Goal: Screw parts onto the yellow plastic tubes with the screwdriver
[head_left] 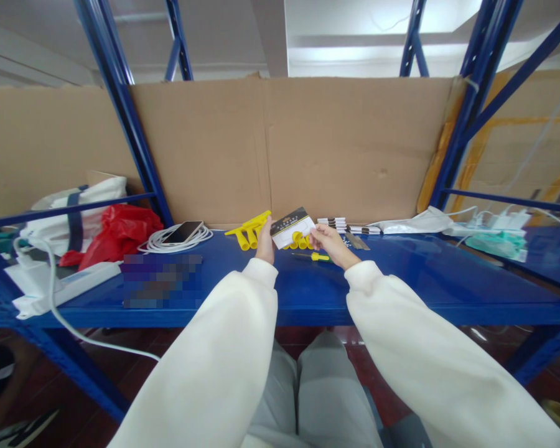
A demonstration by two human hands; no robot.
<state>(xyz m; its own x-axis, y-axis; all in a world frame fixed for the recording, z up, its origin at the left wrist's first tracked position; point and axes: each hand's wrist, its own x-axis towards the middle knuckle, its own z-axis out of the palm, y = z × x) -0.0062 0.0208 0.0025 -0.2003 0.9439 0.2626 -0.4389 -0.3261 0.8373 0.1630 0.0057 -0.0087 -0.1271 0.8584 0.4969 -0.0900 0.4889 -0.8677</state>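
A black and white printed card or flat packet (289,228) is held up above the blue shelf, tilted. On its left edge, the fingers of my left hand (266,239) are closed. Pinching the lower right corner is my right hand (330,244). Below it lies a screwdriver (312,256) with a yellow handle, its shaft pointing left. Yellow plastic parts with round tubes (248,231) stand behind my left hand, and more yellow tubes (300,241) show just under the card. Flat metal pieces (356,241) lie to the right of my right hand.
Stacked small white and dark packets (332,223) and a white plastic bag (413,222) lie along the cardboard back wall (354,143). At left are a phone (185,232) on a coiled white cable (156,244), a red bag (121,233) and a power strip (81,281).
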